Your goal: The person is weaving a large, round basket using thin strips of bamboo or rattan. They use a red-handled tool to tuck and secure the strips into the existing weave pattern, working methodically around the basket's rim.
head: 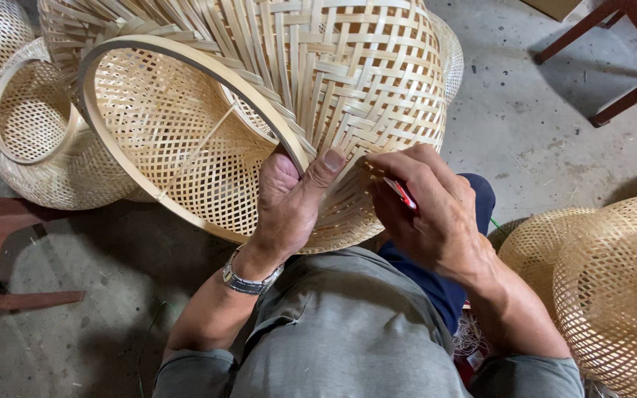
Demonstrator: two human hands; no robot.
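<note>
The left hand (285, 199) is gripping the hoop rim of a pale, dome-shaped woven bamboo basket (348, 81), its body woven, loose strips remaining; beside the rim, right hand (425, 206) fingers are pinching a small red tool (405, 195).

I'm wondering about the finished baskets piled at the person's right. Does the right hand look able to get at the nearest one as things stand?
Probably yes, but not straight away. The nearest finished basket sits close beside the right forearm with nothing between, yet the right hand is closed around a red tool against the basket being woven.
</note>
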